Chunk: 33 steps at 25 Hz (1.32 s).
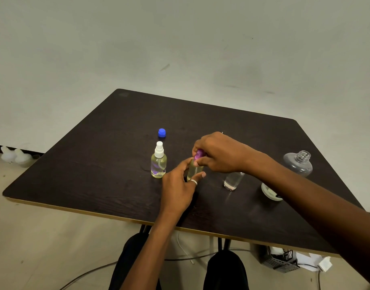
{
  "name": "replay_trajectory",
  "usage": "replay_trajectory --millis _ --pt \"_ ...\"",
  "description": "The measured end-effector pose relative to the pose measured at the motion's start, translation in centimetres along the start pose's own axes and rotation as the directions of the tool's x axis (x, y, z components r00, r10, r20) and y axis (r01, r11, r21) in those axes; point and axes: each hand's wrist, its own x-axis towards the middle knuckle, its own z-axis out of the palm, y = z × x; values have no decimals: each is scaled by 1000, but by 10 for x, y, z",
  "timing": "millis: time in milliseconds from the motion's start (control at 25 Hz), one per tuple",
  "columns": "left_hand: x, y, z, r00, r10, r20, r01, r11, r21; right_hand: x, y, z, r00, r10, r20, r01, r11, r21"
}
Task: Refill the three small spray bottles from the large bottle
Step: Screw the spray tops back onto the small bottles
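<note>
A small spray bottle (194, 170) with yellowish liquid stands at the middle of the dark table (96, 164). My left hand (177, 187) grips its body. My right hand (216, 153) pinches its purple spray top (199, 154) from above. To the left stands another small spray bottle (158, 162) with a white top and yellowish liquid. A third small clear bottle (233, 181) stands to the right, its upper part hidden by my right forearm. The large clear bottle (299, 163) stands uncapped at the far right.
A blue cap (162, 132) lies behind the white-topped bottle. A white round object (271, 193) sits under my right forearm. Cables and a dark box (278, 260) lie on the floor under the table's near right corner.
</note>
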Motion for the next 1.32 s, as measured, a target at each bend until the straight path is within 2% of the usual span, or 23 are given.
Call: replay_trajectory --millis 360,640,840,920,1080,1160,1240,1320 --pt "0 -1 1 1000 -7 -7 7 1000 -6 -4 -19 25 948 228 -220 -240 970 -27" --pt "-3 3 -2 1000 15 11 -15 1000 26 -4 -22 26 932 268 -244 -272 962 14" --pt "-4 7 -3 1000 6 20 -7 1000 15 -4 -16 17 953 255 -166 -257 966 8" --pt "-4 9 -3 999 -29 22 28 1000 13 -8 -13 2 946 281 -161 -281 959 22" --pt "-8 11 -4 988 -144 51 143 989 33 -28 -3 -43 908 337 -249 -332 941 63" --pt "-30 17 -5 994 -80 -69 86 993 83 -41 5 -59 885 370 -284 -357 929 96" --pt "-58 28 0 968 119 -221 -88 985 145 -50 16 -67 862 396 -317 -378 918 120" --pt "-72 38 14 953 235 -191 -206 966 158 -53 28 -69 851 397 -345 -372 918 138"
